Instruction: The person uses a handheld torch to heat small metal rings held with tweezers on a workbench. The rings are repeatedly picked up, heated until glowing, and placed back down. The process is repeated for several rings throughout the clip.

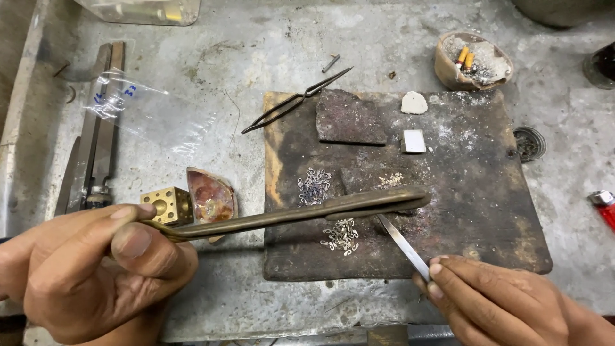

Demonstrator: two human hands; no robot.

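Note:
My left hand (pixel 96 263) grips the thin end of a long brass blowpipe torch (pixel 301 214) that reaches right across a charred soldering board (pixel 474 211); its wide tip ends near the board's middle. My right hand (pixel 500 301) pinches steel tweezers (pixel 403 247) whose points go up under the torch tip. Two heaps of small silver links lie on the board, one (pixel 314 186) above the torch and one (pixel 341 235) just below it, left of the tweezers.
A dark slab (pixel 349 116), a white lump (pixel 414 102) and a small white block (pixel 413 141) lie on the board's far part. Black tweezers (pixel 295 101), a brass cube (pixel 165 205), a shell dish (pixel 211 195), an ash bowl (pixel 474 61), a clear plastic bag (pixel 141 109) and a red lighter (pixel 605 206) surround it.

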